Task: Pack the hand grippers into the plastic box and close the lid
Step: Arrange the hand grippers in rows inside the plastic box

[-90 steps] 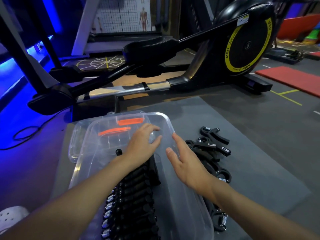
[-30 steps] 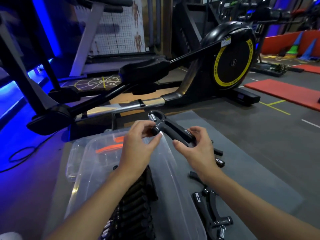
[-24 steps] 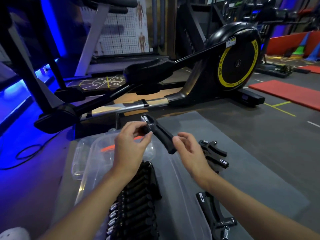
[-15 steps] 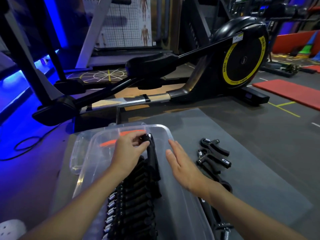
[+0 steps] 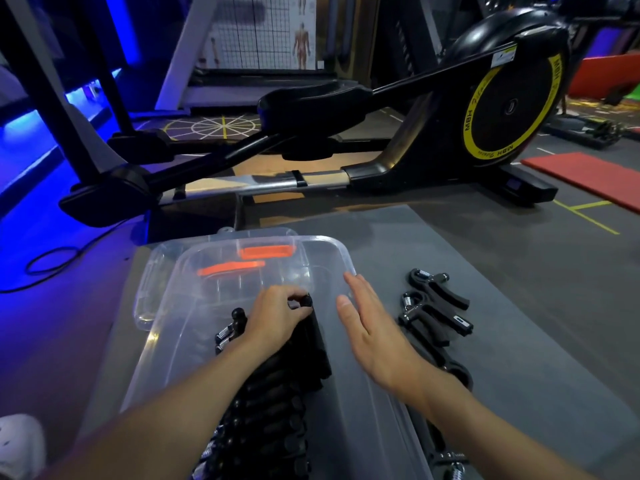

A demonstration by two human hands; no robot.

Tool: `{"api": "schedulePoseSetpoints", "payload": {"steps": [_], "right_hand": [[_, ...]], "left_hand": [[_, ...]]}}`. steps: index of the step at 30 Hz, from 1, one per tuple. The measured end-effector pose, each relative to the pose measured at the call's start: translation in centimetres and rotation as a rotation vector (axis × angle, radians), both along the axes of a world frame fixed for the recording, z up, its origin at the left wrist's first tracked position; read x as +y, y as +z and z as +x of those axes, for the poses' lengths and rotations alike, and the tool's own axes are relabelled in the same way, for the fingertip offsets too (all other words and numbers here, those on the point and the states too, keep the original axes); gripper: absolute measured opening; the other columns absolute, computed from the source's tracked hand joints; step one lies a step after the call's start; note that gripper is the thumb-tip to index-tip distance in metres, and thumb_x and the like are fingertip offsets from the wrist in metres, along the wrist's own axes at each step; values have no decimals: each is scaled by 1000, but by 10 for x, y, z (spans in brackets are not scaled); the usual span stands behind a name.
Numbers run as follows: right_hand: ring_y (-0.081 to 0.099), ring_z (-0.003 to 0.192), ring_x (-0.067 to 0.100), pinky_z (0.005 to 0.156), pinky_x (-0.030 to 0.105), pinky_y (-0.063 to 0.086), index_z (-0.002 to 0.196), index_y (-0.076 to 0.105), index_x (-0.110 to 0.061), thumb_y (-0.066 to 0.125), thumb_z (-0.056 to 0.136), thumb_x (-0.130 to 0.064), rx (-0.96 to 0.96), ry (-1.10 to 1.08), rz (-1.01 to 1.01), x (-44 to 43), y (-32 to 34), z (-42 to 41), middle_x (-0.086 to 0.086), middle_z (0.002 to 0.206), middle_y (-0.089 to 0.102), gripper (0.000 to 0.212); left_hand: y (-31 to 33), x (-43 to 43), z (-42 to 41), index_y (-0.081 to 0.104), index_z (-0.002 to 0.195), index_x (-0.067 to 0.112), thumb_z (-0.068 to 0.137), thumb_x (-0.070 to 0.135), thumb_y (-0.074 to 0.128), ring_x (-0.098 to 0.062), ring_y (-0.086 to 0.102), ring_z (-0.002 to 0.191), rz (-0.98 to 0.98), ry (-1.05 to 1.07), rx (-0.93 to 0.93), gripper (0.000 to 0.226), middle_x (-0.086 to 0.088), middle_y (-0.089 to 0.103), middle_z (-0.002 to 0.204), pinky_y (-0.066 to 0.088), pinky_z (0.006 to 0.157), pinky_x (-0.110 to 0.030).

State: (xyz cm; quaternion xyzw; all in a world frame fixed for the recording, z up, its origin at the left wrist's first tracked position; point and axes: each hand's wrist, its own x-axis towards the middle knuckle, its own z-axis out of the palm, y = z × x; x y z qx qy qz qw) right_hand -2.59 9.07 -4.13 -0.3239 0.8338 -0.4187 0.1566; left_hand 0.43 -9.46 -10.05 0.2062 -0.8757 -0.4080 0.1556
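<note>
the left hand [image 5: 275, 315] covered most of the hand gripper [image 5: 317, 336] it pinched. the row of grippers [image 5: 266, 417] ran off the bottom edge. the right forearm hid part of the loose grippers [image 5: 434, 315] at lower right; the shoe [image 5: 19, 445] was cut off at lower left.

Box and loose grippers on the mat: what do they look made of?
Plastic box: clear, glossy plastic, since the contents show through its walls. Loose hand grippers: matte black handles, probably foam or rubber over plastic, with shiny coiled metal springs.
</note>
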Motion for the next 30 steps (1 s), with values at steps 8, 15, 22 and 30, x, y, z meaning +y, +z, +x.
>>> {"api": "schedulePoseSetpoints", "payload": {"steps": [8,15,22,30], "right_hand": [[-2,144,-8,110,11,0,155,13,-25,29,103,-42,-31,16,-21,2,2,0,-17,160,11,58],[-2,143,-10,110,11,0,155,13,-25,29,102,-44,-29,15,-30,1,-2,-1,-17,160,10,58],[4,145,-4,108,9,2,154,19,-19,33,103,-37,8,-8,-66,-3,-5,-4,-10,160,17,55],[54,121,13,106,22,39,138,49,-10,49,100,-26,-24,-248,-171,52,-13,-21,3,134,58,42]], "left_hand": [[-30,-5,-7,75,96,27,74,27,81,-10,66,91,-89,1,-66,22,13,73,93,51,90,-36],[-34,0,-8,74,92,24,79,24,77,-17,61,97,-191,0,-56,14,7,70,96,45,90,-34],[-11,6,9,68,112,17,86,20,73,-14,57,108,-137,-11,-16,27,6,62,108,41,95,-26],[62,77,39,69,102,20,90,22,64,-2,58,103,-180,-266,294,13,10,64,106,42,93,-16]]}}
